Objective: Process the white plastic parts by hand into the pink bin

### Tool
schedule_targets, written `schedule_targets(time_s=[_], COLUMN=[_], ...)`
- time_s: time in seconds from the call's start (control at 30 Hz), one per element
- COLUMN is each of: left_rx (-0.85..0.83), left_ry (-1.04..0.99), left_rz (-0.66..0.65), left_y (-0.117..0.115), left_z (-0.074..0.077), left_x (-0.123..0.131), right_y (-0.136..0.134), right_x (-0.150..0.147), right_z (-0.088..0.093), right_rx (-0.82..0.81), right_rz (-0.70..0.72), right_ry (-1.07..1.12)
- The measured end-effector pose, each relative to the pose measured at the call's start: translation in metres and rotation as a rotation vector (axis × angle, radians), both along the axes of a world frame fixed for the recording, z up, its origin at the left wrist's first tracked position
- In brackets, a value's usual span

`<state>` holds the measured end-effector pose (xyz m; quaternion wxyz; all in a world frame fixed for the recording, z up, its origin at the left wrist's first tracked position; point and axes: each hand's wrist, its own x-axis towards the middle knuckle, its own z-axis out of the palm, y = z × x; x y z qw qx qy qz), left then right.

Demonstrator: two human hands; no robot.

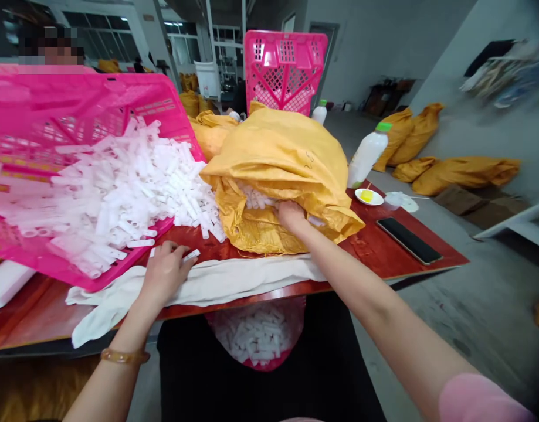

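My left hand [168, 266] is at the table's front edge, its fingers curled around a short white plastic tube [191, 255] that shows past the thumb. It rests by a white cloth [247, 278] laid along the edge. My right hand [291, 214] reaches into the mouth of a yellow woven sack [282, 140]; its fingertips are hidden there. More white tubes [256, 198] show inside the sack. On the left, a tipped pink plastic crate [163, 97] spills a heap of white tubes [132, 181] onto the red table [357, 246].
Beneath the table edge, a pink container [269, 364] of tubes sits between my legs. A phone [409, 240], a small dish [369, 197] and a green-capped bottle [369, 153] stand at right. Another pink crate [287, 70] rises behind the sack. Filled sacks [463, 174] lie on the floor.
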<state>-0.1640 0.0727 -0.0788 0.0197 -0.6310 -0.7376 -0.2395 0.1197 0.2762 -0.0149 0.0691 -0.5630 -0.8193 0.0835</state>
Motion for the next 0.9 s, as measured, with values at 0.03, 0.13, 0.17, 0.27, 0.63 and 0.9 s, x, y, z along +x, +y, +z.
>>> schedule_targets(time_s=[0.03,0.13,0.17,0.27,0.63,0.9], left_rx=[-0.002,0.001,0.007,0.020,0.154,0.033], left_ry=[-0.003,-0.053,-0.113,-0.389,-0.736,-0.683], left_rz=[0.014,0.003,-0.017,-0.071,0.010,-0.178], left_y=[-0.005,-0.018,-0.023,-0.041,-0.092,-0.104], left_z=[0.001,0.007,0.010,0.022,0.045,0.054], left_x=[0.001,0.009,0.014,0.041,0.164,0.184], right_y=[0.004,-0.004,-0.012,-0.053,-0.204,-0.225], right_x=[-0.004,-0.001,0.006,0.037,0.081,0.088], right_z=[0.000,0.004,0.006,0.008,-0.041,-0.042], right_rx=[0.001,0.039,0.068,0.139,-0.824,-0.370], right_rz=[-0.009,0.002,0.015,0.104,0.462,0.564], right_ry=[-0.013,-0.028,-0.026,0.126,1.116,0.782])
